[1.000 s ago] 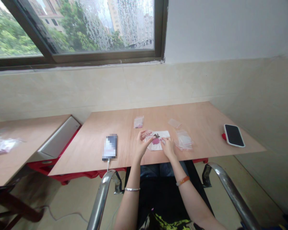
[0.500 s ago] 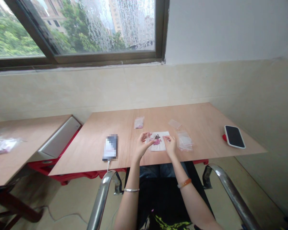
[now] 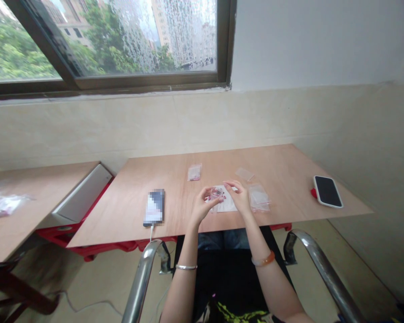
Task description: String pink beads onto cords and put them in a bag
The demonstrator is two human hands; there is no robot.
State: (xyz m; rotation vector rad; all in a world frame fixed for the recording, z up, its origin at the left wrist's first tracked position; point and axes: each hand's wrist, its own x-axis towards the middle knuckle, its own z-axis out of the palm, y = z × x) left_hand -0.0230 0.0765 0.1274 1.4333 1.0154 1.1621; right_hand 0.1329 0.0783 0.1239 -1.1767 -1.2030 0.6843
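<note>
My left hand (image 3: 201, 206) is curled, thumb toward fingers, around a thin, see-through pinkish thing (image 3: 217, 193) that looks looped; its kind is too small to make out. My right hand (image 3: 240, 198) is opposite, thumb and fingers pinched together; whatever they hold is too small to name. Both hands hover over a white sheet (image 3: 226, 206) on the wooden table. Small pink and dark pieces on the sheet are mostly hidden behind the left hand and the see-through thing.
Clear plastic bags (image 3: 259, 197) lie right of the sheet, another clear bag (image 3: 244, 173) behind them. A small bag with pink contents (image 3: 194, 172) lies at the back. A cabled phone (image 3: 154, 207) is left, a white-framed device (image 3: 327, 191) far right. Metal armrests (image 3: 142, 280) flank me.
My right hand has moved up and left, closer to the left hand. The see-through thing now shows between the hands, covering the dark and pink pieces seen before.
</note>
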